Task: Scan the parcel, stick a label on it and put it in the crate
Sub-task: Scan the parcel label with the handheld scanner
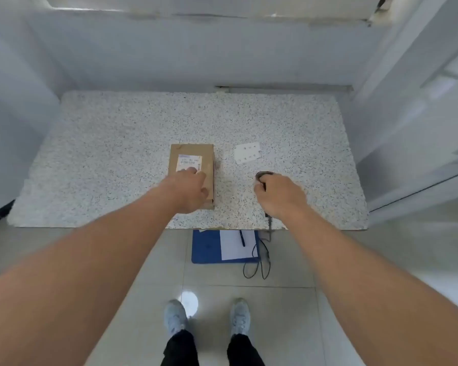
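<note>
A flat brown cardboard parcel (193,159) lies on the speckled stone table (117,154), with a white printed shipping label on its top. My left hand (192,190) rests on the parcel's near half, fingers curled over it. To the right, my right hand (278,195) is closed around a dark handheld scanner (261,176), whose head points away from me just above the tabletop. A white sheet of small labels (247,152) lies beyond the scanner. No crate is in view.
Under the table's front edge, a blue crate-like tray or clipboard (205,247) holds white paper and a pen. The scanner's black cable (261,260) hangs down to the tiled floor. White walls enclose the table at the back and on both sides.
</note>
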A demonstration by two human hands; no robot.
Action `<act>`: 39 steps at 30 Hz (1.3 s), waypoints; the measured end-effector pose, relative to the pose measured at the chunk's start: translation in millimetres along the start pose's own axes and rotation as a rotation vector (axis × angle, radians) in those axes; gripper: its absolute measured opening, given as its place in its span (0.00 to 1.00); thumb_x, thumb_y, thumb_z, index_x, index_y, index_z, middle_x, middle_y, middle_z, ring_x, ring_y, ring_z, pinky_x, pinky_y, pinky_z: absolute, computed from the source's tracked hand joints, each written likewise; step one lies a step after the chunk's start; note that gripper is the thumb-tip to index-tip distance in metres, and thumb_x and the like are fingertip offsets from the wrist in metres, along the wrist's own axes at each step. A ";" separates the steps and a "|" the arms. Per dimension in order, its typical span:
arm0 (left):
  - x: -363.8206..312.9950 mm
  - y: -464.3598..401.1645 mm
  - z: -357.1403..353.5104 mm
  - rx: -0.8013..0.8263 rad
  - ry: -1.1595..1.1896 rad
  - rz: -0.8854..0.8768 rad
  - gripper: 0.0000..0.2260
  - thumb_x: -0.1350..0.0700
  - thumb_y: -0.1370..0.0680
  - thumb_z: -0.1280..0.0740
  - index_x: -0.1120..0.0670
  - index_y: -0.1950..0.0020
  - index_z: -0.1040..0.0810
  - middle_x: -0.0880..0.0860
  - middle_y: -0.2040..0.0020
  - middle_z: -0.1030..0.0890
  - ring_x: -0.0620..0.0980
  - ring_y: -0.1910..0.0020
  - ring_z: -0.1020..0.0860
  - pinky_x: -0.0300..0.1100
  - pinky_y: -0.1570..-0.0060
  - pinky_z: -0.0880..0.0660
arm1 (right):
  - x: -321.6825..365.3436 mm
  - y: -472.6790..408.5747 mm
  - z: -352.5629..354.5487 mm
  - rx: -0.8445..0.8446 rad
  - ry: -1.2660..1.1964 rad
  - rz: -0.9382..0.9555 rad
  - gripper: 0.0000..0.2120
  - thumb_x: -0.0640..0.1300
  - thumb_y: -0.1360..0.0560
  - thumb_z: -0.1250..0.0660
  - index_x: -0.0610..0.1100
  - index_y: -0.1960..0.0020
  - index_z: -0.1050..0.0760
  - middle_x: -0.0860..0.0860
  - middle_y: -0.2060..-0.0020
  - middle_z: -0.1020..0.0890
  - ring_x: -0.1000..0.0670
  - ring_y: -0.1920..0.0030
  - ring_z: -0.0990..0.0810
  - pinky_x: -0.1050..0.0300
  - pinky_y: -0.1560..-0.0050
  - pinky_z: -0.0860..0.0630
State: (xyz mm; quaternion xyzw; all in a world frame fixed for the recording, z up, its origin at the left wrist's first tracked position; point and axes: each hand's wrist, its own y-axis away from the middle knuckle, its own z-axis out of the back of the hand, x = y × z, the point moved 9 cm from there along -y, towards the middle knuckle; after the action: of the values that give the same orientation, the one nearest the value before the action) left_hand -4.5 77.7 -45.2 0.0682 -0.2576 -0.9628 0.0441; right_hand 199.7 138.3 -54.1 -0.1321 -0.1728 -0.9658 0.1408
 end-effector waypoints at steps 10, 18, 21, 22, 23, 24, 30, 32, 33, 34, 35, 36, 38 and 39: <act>66.7 -49.9 -46.7 -0.101 0.006 0.110 0.21 0.47 0.17 0.41 0.57 0.27 0.32 0.62 0.26 0.36 0.62 0.31 0.31 0.57 0.36 0.27 | -32.5 -35.0 -77.2 0.050 -0.019 -0.192 0.18 0.51 0.15 0.46 0.42 0.35 0.26 0.43 0.37 0.26 0.42 0.44 0.22 0.47 0.48 0.24; 93.6 -62.3 -80.7 -0.135 0.283 0.166 0.31 0.43 0.17 0.38 0.49 0.17 0.45 0.57 0.18 0.54 0.62 0.24 0.35 0.59 0.30 0.29 | -47.9 -50.2 -100.6 -0.009 -0.097 -0.311 0.16 0.48 0.18 0.41 0.41 0.33 0.28 0.42 0.34 0.31 0.40 0.45 0.23 0.42 0.48 0.20; 102.4 -65.5 -88.7 -0.147 0.560 0.241 0.33 0.43 0.19 0.34 0.42 0.17 0.45 0.55 0.17 0.55 0.62 0.21 0.38 0.58 0.25 0.34 | -53.3 -58.2 -100.4 -0.059 -0.104 -0.329 0.17 0.47 0.18 0.38 0.42 0.32 0.29 0.41 0.35 0.31 0.40 0.44 0.24 0.44 0.50 0.21; 107.5 -68.3 -93.6 -0.148 0.647 0.259 0.33 0.42 0.19 0.33 0.39 0.17 0.45 0.56 0.17 0.51 0.62 0.22 0.37 0.57 0.25 0.35 | -55.3 -60.4 -101.1 -0.066 -0.118 -0.336 0.17 0.47 0.18 0.38 0.43 0.32 0.30 0.41 0.35 0.31 0.40 0.44 0.24 0.44 0.51 0.21; 110.2 -70.1 -97.2 -0.141 0.709 0.258 0.34 0.42 0.20 0.32 0.37 0.18 0.46 0.56 0.19 0.45 0.60 0.24 0.35 0.55 0.27 0.34 | -57.0 -62.2 -102.5 -0.074 -0.140 -0.339 0.16 0.47 0.19 0.37 0.45 0.32 0.30 0.42 0.35 0.31 0.40 0.45 0.23 0.44 0.52 0.20; 112.3 -71.8 -100.6 -0.136 0.778 0.242 0.36 0.42 0.21 0.31 0.35 0.18 0.47 0.55 0.22 0.40 0.58 0.26 0.33 0.53 0.29 0.32 | -58.4 -63.8 -104.1 -0.081 -0.165 -0.339 0.15 0.46 0.19 0.36 0.46 0.33 0.30 0.42 0.36 0.30 0.41 0.48 0.22 0.43 0.53 0.20; 121.1 -73.2 -117.3 -0.076 1.227 0.189 0.41 0.53 0.22 0.26 0.28 0.21 0.47 0.34 0.33 0.29 0.50 0.39 0.20 0.54 0.48 0.16 | -80.2 -67.9 -110.8 -0.119 -0.372 -0.421 0.14 0.40 0.19 0.33 0.44 0.39 0.36 0.45 0.50 0.23 0.43 0.57 0.18 0.44 0.59 0.19; 121.5 -76.4 -120.9 -0.087 1.330 0.177 0.42 0.57 0.23 0.25 0.27 0.22 0.44 0.33 0.32 0.29 0.51 0.37 0.20 0.53 0.47 0.16 | -88.3 -67.8 -116.4 -0.096 -0.472 -0.478 0.16 0.40 0.19 0.33 0.45 0.39 0.38 0.46 0.56 0.22 0.45 0.61 0.18 0.45 0.63 0.19; 121.6 -77.5 -122.2 -0.100 1.355 0.179 0.42 0.59 0.23 0.24 0.26 0.23 0.43 0.34 0.31 0.29 0.52 0.36 0.20 0.53 0.47 0.16 | -90.3 -68.4 -118.7 -0.092 -0.505 -0.498 0.17 0.40 0.19 0.32 0.45 0.38 0.39 0.46 0.56 0.23 0.46 0.62 0.19 0.47 0.65 0.20; 120.1 -78.5 -121.7 -0.113 1.369 0.175 0.43 0.60 0.24 0.24 0.26 0.23 0.42 0.35 0.31 0.29 0.52 0.36 0.21 0.52 0.48 0.16 | -91.6 -69.2 -119.7 -0.092 -0.526 -0.514 0.19 0.41 0.19 0.31 0.45 0.37 0.39 0.45 0.55 0.22 0.46 0.62 0.19 0.50 0.67 0.22; 118.6 -79.5 -121.7 -0.120 1.372 0.169 0.43 0.60 0.24 0.25 0.27 0.23 0.42 0.36 0.31 0.29 0.52 0.36 0.21 0.52 0.48 0.16 | -92.1 -70.2 -120.1 -0.093 -0.545 -0.528 0.21 0.41 0.20 0.31 0.44 0.35 0.40 0.44 0.54 0.22 0.47 0.62 0.19 0.52 0.69 0.24; 117.0 -79.5 -121.0 -0.127 1.374 0.162 0.43 0.60 0.23 0.25 0.27 0.22 0.42 0.36 0.31 0.28 0.53 0.36 0.20 0.52 0.47 0.16 | -91.3 -71.1 -121.5 -0.088 -0.562 -0.545 0.22 0.41 0.20 0.30 0.43 0.33 0.39 0.42 0.52 0.22 0.47 0.62 0.20 0.54 0.69 0.25; 114.3 -80.1 -118.2 -0.146 1.371 0.152 0.43 0.61 0.22 0.26 0.27 0.22 0.43 0.36 0.31 0.28 0.53 0.36 0.20 0.53 0.44 0.17 | -88.1 -72.2 -122.8 -0.082 -0.595 -0.568 0.23 0.41 0.21 0.29 0.41 0.32 0.37 0.41 0.49 0.21 0.49 0.61 0.21 0.57 0.71 0.27; 112.5 -80.4 -116.1 -0.156 1.363 0.144 0.43 0.62 0.22 0.27 0.27 0.22 0.44 0.37 0.30 0.28 0.53 0.35 0.21 0.54 0.42 0.18 | -85.1 -72.5 -122.3 -0.081 -0.613 -0.566 0.22 0.42 0.21 0.29 0.40 0.32 0.35 0.42 0.48 0.21 0.48 0.59 0.20 0.57 0.70 0.27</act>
State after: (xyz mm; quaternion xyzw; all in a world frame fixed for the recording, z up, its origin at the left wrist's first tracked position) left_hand -101.6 76.7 -197.4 0.6378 -0.1063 -0.7154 0.2648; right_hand 230.2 177.4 -212.2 -0.3663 -0.1979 -0.8884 -0.1934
